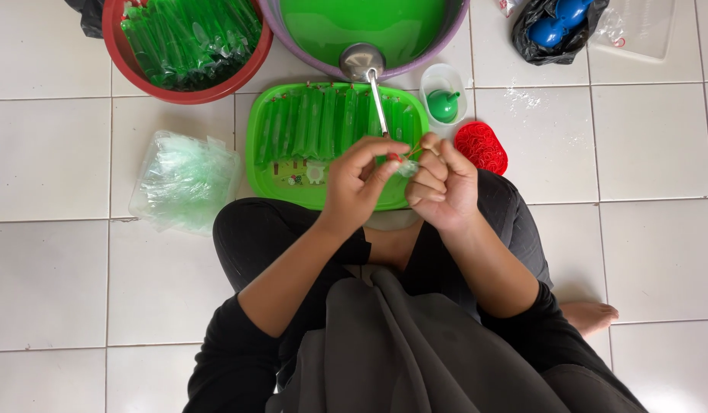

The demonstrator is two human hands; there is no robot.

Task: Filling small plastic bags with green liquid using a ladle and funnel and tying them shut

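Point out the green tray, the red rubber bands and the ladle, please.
Green tray (271, 172): head view, bare left part of its floor.
Red rubber bands (481, 145): head view, middle of the pile on the tiles.
Ladle (361, 60): head view, its round metal bowl at the basin's rim.

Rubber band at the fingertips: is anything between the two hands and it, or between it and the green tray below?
Nothing visible. Both the left hand and right hand already pinch the rubber band and a small clear bag top, directly above the green tray of filled tubes.
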